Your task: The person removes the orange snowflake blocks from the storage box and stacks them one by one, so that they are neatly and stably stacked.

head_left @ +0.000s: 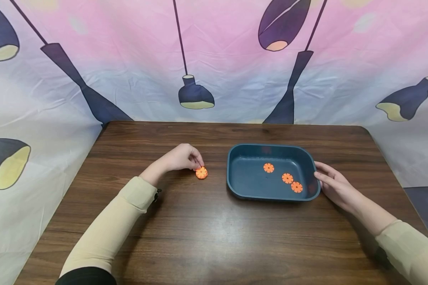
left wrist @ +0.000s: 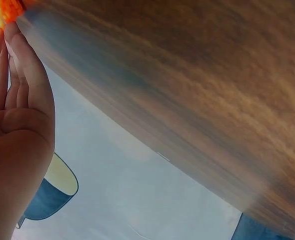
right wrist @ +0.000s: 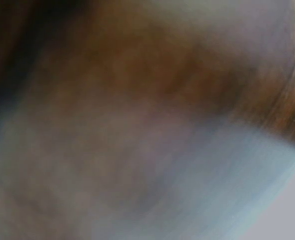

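In the head view, the left hand (head_left: 184, 157) pinches at a small stack of orange notched plastic discs (head_left: 201, 173) on the table, left of the tray. The left wrist view has the fingertips (left wrist: 11, 31) together against orange discs (left wrist: 10, 9) at its top left corner. At the right end of a dark blue rectangular tray (head_left: 249, 194), the right hand (head_left: 337, 186) holds the rim, thumb at the top edge and fingers along the outer wall. Three loose orange discs (head_left: 287, 178) lie flat on the tray's floor. Blur fills the right wrist view.
The tray stands on a brown wood-grain table (head_left: 199, 241) with rounded far corners. Behind the table hangs a pink and blue cloth (head_left: 135, 79) printed with lamps.
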`<state>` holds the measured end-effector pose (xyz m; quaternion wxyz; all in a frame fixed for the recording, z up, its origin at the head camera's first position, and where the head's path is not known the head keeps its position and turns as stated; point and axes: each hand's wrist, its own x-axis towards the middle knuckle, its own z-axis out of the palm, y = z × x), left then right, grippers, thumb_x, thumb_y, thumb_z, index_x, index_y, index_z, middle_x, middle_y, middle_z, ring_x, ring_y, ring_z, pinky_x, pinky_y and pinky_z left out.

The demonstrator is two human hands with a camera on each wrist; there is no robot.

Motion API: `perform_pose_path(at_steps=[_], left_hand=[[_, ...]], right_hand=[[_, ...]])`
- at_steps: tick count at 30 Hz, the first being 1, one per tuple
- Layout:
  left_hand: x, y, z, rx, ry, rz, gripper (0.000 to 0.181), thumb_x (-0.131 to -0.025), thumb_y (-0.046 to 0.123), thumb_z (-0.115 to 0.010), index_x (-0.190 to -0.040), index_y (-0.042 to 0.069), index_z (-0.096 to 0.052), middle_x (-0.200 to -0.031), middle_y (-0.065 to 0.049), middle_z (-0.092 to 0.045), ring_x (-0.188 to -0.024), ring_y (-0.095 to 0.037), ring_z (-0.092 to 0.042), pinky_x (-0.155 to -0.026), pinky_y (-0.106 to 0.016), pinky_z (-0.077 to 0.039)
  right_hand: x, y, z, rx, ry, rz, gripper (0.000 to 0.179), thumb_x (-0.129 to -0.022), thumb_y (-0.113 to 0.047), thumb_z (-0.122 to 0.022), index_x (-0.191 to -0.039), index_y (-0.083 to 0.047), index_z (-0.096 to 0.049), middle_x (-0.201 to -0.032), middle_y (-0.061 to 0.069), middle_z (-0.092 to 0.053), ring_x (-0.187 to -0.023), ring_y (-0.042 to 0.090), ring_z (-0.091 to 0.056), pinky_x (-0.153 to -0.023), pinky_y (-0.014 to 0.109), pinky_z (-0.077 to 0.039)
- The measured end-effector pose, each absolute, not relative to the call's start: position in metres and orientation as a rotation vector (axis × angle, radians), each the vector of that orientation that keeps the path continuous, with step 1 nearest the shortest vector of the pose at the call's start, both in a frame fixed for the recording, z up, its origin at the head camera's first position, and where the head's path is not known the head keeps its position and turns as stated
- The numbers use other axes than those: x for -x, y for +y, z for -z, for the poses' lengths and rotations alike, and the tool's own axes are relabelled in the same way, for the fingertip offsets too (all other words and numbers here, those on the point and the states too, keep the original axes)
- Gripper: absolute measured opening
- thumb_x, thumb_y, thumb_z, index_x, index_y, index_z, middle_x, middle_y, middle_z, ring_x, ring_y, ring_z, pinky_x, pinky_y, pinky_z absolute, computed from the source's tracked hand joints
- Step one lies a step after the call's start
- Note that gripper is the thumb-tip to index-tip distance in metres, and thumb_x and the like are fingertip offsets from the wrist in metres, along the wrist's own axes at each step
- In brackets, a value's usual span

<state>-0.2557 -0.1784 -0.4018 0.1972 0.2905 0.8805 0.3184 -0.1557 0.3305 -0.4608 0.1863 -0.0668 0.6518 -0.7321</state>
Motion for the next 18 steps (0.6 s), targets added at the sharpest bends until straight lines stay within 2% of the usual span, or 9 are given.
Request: perform_pose_path(at_steps=[18], left_hand=[[0.262,-0.173,0.394,-0.855,2.505,-0.905,0.010,-0.092,-0.001,-0.074,-0.098,0.002,-0.081,-0.089,-0.009,-0.081,-0.076,-0.009,-0.071,-0.073,-0.026,-0.058]], right_hand=[[0.157,0.331,0.462,0.190,1.824,2.078,0.034,-0.114,-0.010,-0.044,-0.137,-0.031,-0.057,-0.130,-0.016,-0.068,-0.119,-0.006,-0.064,-0.098,0.011,-0.052]])
